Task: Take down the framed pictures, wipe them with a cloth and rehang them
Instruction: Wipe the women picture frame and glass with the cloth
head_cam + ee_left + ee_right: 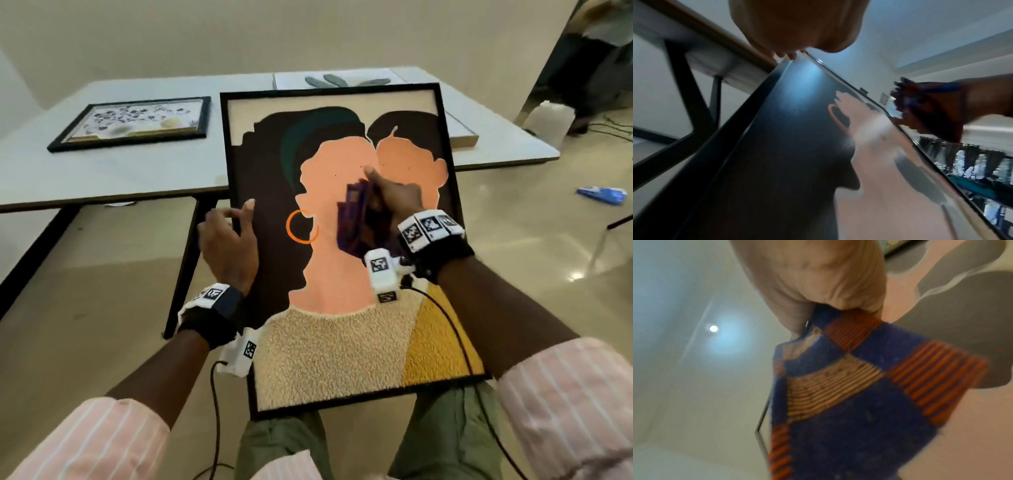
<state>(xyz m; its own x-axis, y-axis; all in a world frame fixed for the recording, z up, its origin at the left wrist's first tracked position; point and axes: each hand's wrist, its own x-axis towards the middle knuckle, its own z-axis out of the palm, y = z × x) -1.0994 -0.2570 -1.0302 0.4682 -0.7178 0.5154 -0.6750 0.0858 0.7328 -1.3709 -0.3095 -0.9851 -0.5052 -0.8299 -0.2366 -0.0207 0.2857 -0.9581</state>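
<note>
No words, brands or numbers can be read anywhere; the only signs are black-and-white square code markers [379, 264] on the white wrist-worn blocks, which carry no legible text.

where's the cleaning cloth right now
In the head view, the cloth is gripped in the right hand, pressed against the middle of the large framed picture propped on the person's lap.

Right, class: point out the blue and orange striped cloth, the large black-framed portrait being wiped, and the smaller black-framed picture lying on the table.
blue and orange striped cloth [859, 402], right wrist view, blue middle.
large black-framed portrait [337, 346], head view, beige textured part.
smaller black-framed picture [137, 118], head view, centre.
</note>
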